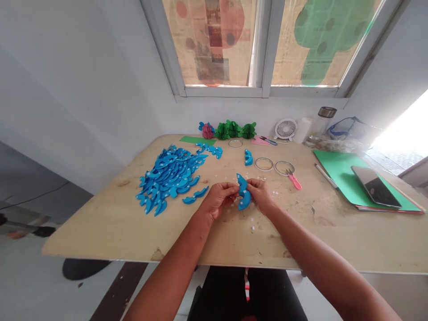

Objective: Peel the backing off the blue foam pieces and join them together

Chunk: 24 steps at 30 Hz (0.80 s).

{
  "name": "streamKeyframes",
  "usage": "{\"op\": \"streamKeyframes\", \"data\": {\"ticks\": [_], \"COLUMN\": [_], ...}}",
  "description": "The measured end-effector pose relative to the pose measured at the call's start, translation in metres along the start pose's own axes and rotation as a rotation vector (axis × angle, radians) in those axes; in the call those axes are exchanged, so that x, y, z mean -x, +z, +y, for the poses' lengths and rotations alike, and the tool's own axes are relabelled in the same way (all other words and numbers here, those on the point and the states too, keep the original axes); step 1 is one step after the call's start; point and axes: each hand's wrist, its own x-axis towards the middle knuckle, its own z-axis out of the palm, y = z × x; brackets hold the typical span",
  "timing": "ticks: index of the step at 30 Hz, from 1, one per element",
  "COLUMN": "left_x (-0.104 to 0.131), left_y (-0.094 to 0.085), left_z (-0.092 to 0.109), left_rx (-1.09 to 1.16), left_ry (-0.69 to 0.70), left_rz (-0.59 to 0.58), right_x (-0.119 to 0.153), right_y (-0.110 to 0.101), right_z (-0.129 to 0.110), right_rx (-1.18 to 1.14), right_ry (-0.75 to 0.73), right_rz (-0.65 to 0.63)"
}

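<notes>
Between my two hands, above the front middle of the table, is a blue scalloped paper cutout (pixel 244 199) with small white squares on it. My left hand (pixel 222 196) pinches its left edge. From the other side, the fingers of my right hand (pixel 260 192) are closed on its right edge. A big heap of similar blue cutouts (pixel 170 171) lies to the left, some overlapping. One loose blue cutout (pixel 195 195) rests near my left wrist. Behind my hands sits a small blue stack (pixel 248 158). White paper bits (pixel 253 228) are scattered around my hands.
Tape rolls (pixel 264 164) and pink-handled snips (pixel 294 180) lie right of centre. Green and pink paper ornaments (pixel 233 129), a small fan (pixel 286 129) and a glass bottle (pixel 321 125) line the wall. A phone (pixel 376 186) lies on green sheets (pixel 337 171), beside a pen (pixel 326 175).
</notes>
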Motion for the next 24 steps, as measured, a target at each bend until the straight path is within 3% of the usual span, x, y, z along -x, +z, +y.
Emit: {"op": "streamKeyframes", "data": {"ticks": [8, 16, 24], "left_x": [0.002, 0.007, 0.001], "left_y": [0.002, -0.005, -0.008], "left_z": [-0.006, 0.003, -0.002], "left_rx": [-0.025, -0.072, -0.184], "left_ry": [-0.012, -0.052, -0.004], "left_rz": [0.075, -0.047, -0.003], "right_x": [0.000, 0.000, 0.002], "right_y": [0.000, 0.000, 0.001], "right_z": [0.000, -0.002, -0.005], "right_rx": [-0.006, 0.007, 0.019], "right_ry": [0.009, 0.012, 0.006], "right_rz": [-0.019, -0.032, -0.038]}}
